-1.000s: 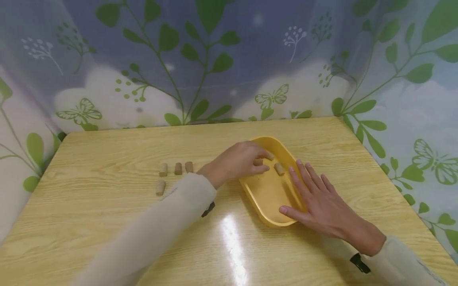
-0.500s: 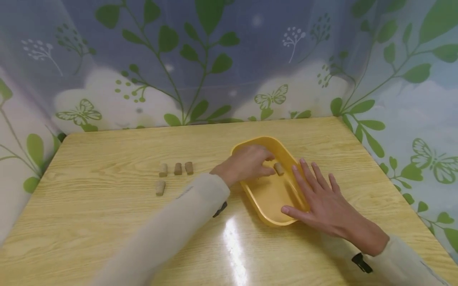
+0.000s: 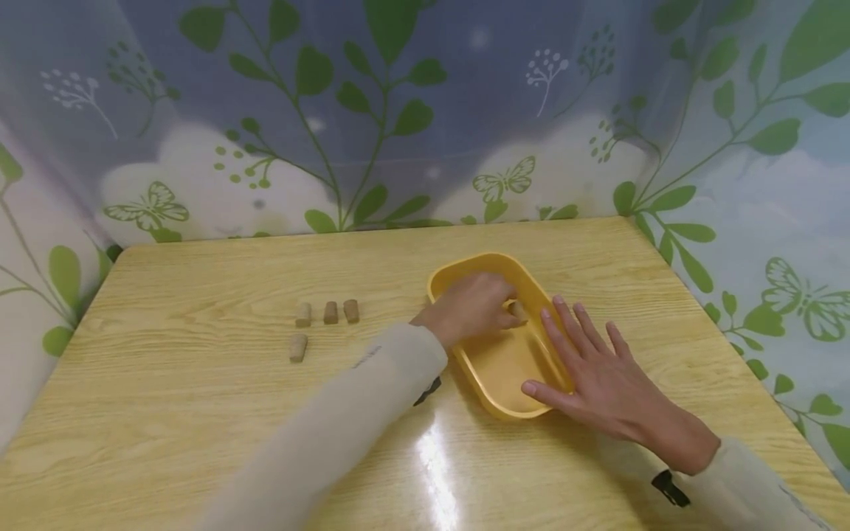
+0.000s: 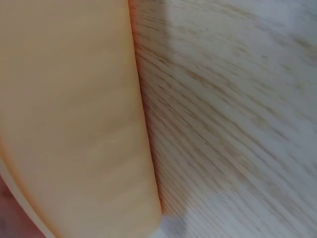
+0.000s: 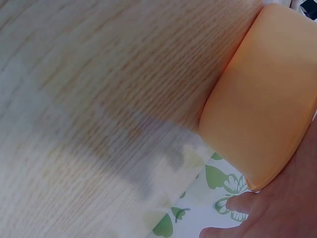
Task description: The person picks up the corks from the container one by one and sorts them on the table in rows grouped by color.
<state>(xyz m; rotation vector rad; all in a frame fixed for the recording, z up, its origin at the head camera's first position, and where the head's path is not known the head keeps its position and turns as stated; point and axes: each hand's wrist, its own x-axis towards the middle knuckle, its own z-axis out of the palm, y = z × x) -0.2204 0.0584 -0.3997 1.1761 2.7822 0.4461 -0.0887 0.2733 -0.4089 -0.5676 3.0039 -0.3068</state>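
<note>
- Left hand pinches a cork inside the yellow tray.
- Right hand, fingers straight and spread, touches the tray's side.
- Four more corks sit leftward on the bench.

Yellow tray, short tan cylinder inside.
The rounded oblong tray stands slantwise, right of centre; the cylinder, partly hidden, shows near its upper right wall.

Inside the yellow tray the left hand pinches a tan cork, the right hand (fingers spread) touches its rim, and four corks sit leftward.
</note>
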